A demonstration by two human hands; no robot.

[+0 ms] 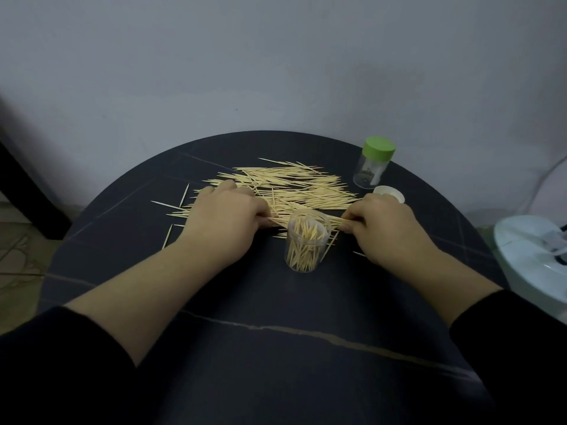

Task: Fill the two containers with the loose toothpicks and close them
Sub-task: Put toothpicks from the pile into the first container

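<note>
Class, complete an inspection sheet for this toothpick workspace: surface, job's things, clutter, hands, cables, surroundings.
Surface: dark round table with pale veins.
Job's things: open container upright and partly filled; loose toothpicks heaped behind it, a few strays at left; green-lidded container closed at far right, looks almost empty; white lid lying beside it.
Clutter: nothing seen.
Hands: left hand and right hand each pinch an end of a bundle of toothpicks at the open container's mouth.
Cables: pale cord by the wall, right edge.
Surroundings: grey wall; pale appliance at right; dark furniture at left.
</note>
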